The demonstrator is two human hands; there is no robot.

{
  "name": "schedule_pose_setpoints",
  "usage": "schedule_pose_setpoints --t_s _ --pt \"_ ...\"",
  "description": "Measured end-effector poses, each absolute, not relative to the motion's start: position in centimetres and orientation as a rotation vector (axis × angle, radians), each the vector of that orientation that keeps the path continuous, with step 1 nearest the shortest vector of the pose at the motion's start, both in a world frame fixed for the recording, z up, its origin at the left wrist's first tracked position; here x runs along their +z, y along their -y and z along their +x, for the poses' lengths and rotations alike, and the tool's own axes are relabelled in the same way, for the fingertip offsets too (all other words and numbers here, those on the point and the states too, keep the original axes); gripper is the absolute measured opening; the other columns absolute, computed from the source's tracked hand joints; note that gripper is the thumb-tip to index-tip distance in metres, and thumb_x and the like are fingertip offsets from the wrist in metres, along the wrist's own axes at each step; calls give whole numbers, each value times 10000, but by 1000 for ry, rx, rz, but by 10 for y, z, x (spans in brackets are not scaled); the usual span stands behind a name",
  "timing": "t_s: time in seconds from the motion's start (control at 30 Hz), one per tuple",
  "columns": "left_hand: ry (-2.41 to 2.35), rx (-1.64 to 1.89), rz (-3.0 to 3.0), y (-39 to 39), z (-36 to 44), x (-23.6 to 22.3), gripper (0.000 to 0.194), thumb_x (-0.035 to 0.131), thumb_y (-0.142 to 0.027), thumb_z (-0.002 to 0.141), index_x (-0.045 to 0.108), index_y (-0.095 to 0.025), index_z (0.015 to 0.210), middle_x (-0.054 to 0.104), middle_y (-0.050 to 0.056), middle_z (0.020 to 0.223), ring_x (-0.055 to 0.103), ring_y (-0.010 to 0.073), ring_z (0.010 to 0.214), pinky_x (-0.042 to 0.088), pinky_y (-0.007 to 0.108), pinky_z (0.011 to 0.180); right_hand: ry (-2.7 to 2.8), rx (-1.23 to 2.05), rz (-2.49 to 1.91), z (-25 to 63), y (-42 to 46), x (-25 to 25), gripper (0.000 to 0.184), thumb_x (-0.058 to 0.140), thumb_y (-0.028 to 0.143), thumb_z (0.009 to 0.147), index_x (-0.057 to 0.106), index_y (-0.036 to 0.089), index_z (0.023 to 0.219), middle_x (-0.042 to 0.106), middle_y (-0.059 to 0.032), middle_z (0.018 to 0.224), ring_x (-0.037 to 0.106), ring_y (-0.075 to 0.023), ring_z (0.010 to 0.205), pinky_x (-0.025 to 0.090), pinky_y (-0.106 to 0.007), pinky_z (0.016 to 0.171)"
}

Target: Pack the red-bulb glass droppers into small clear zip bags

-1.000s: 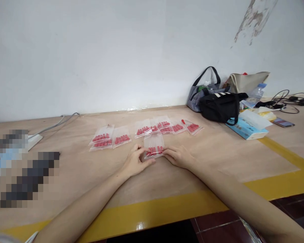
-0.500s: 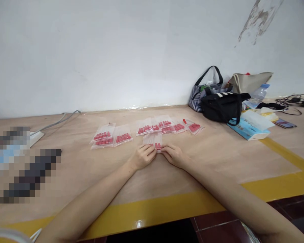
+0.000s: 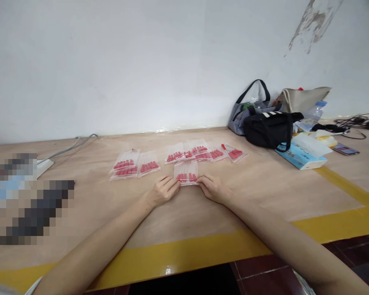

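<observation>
A small clear zip bag with several red pieces along its near end lies flat in front of me. My left hand pinches the bag's near left corner, fingers closed. At the near right corner, my right hand grips the edge between thumb and fingers. Beyond it sits a row of similar filled bags, partly overlapping. More filled bags lie to the left. One loose red piece rests by the rightmost bag.
At the back right stand a striped bag, a black bag and a blue tissue pack. A phone and cables lie farther right. A grey cable runs along the left. Yellow tape lines the table's front edge.
My left hand has slid left along the bag's near edge to its corner, uncovering more of the red pieces. My right hand has stayed about where it was.
</observation>
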State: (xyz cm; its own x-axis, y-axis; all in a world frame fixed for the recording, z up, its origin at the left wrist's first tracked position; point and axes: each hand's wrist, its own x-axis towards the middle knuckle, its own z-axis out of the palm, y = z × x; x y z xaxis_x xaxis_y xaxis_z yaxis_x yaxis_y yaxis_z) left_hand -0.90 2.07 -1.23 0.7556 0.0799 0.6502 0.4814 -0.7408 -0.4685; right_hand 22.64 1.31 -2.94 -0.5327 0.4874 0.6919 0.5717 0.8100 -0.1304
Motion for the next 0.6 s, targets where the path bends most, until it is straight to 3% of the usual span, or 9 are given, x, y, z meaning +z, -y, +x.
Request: schedule_pose_setpoints --t_s 0.2,0.37,0.47,0.6 --pt "503 -795 -2311 -22 -22 -15 81 499 -97 819 568 -134 840 632 49 730 567 140 617 423 273 596 2206 26 -856 231 -12 -29 125 394 132 827 504 192 829 610 -66 842 589 -146 743 469 -256 634" --pt "609 -815 -2495 -24 -26 -10 144 534 -266 831 568 -161 738 628 22 710 572 134 647 446 269 657 2126 521 -807 239 -7 -18 69 412 195 847 437 202 783 598 -98 941 532 -209 1048 469 -340 750" --pt "995 -848 -2433 -33 -44 -6 223 548 -380 803 588 -173 878 630 69 910 575 202 877 439 341 798 1976 864 -813 254 -5 -6 101 449 262 851 424 200 775 581 -112 1065 551 -200 1030 459 -375 798" --pt "1503 -785 -2253 -49 -71 -12 402 494 -400 811 520 -143 1119 520 133 1170 466 271 1106 400 403 905 1752 1085 -725 273 -12 11 155 517 321 818 441 199 760 571 -86 1087 566 -184 1001 444 -393 849"
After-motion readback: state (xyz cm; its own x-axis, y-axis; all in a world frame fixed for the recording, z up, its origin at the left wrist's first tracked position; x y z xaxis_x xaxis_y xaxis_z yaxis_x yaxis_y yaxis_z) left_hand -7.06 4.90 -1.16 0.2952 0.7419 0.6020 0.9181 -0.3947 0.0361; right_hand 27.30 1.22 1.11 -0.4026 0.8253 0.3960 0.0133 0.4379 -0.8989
